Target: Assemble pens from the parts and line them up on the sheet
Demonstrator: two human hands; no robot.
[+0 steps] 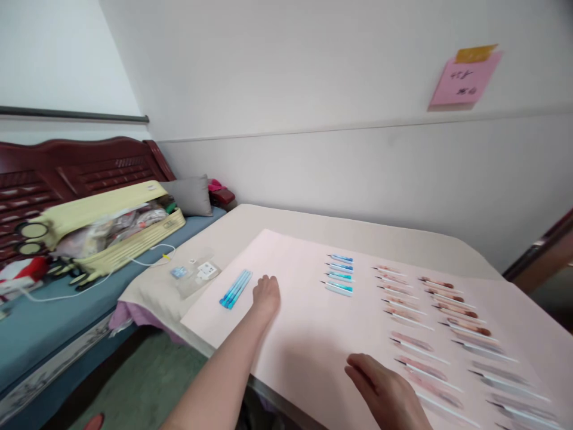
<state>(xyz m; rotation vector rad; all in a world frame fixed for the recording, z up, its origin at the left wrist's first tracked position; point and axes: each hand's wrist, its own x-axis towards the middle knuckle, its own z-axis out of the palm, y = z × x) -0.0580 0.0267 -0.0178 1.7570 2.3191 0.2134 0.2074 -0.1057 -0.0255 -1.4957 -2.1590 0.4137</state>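
Observation:
My left hand point(267, 297) rests low over the pale sheet point(295, 334), fingers curled down in a loose fist. No pen sticks out of it. Just left of it, apart from the hand, lies a bundle of blue capped pens point(236, 289) side by side. My right hand point(387, 388) hovers near the sheet's front edge, fingers bent and pressed together, with nothing seen in it. Beyond it lies a column of blue pens point(340, 276) with dark pointed tips. Pinkish pens point(403, 301) and brown and grey pens point(461, 310) lie in further columns at the right, somewhat blurred.
Clear plastic packets point(199, 276) lie on the table's left side. A bed or bench point(188, 236) stands left, bearing an open pale yellow suitcase point(120, 221), a grey cushion point(190, 196) and a white cable point(76, 297). A pink note point(465, 80) is taped to the wall behind.

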